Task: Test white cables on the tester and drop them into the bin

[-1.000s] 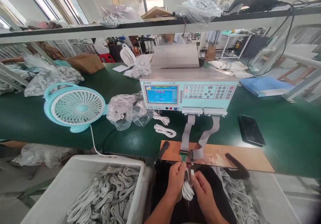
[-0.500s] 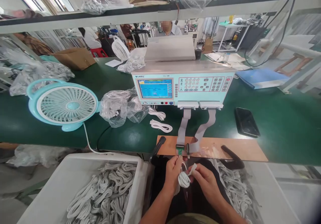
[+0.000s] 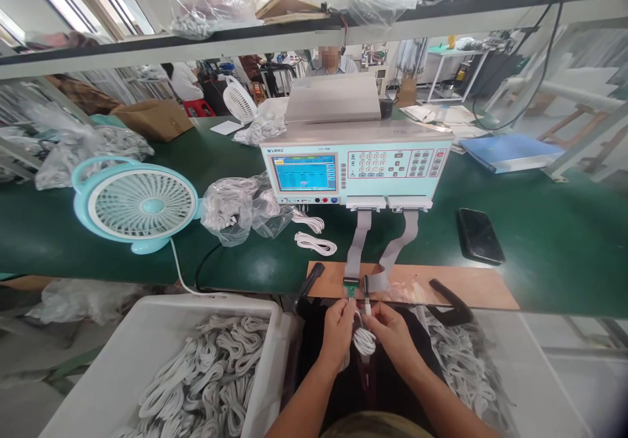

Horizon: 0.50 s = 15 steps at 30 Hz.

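Note:
A coiled white cable (image 3: 364, 342) hangs between my hands at the bench's front edge. My left hand (image 3: 337, 333) is closed on one end of it, right below a small green circuit board (image 3: 350, 289). My right hand (image 3: 390, 330) pinches the other end, a white plug (image 3: 367, 308), against the second upright board's connector (image 3: 366, 286). Whether either plug is fully seated I cannot tell. Grey ribbon cables (image 3: 358, 245) run from both boards up to a tester (image 3: 356, 170) with a lit blue screen (image 3: 307, 173).
A white bin of bundled cables (image 3: 147, 307) stands at left, with more bundles (image 3: 458, 363) at right. On the green bench are a fan (image 3: 142, 206), bagged cables (image 3: 230, 206), two loose bundles (image 3: 315, 243), a black phone (image 3: 479, 236) and a copper-coloured board (image 3: 441, 287).
My right hand has moved up and left, bringing the free white plug from beside the coil to the right-hand board's connector. My left hand stays at the green board. The view has shifted slightly.

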Available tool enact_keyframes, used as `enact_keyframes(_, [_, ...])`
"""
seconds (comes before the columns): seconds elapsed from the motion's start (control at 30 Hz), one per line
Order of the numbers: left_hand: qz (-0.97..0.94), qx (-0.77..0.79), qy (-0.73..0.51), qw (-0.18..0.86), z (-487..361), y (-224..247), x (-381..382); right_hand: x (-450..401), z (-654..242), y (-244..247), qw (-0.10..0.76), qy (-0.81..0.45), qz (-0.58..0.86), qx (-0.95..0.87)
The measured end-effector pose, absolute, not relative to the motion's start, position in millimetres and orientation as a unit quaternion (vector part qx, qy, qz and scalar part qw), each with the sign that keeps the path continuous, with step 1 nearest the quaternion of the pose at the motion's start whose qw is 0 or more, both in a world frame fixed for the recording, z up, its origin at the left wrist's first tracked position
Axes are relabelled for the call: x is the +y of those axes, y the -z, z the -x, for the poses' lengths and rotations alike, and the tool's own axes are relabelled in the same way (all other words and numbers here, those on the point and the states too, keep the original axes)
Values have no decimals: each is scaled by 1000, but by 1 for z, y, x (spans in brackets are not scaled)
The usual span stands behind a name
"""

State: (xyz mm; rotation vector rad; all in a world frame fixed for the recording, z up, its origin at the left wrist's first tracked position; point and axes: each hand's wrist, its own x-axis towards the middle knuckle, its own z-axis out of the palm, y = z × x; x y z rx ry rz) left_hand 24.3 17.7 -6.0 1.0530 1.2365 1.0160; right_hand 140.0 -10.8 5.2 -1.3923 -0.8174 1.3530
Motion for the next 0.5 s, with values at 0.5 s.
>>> enact_keyframes(0.5, [-442,503,-434,603,-21,9,15,-11,-138,14,537,-604,530,-257])
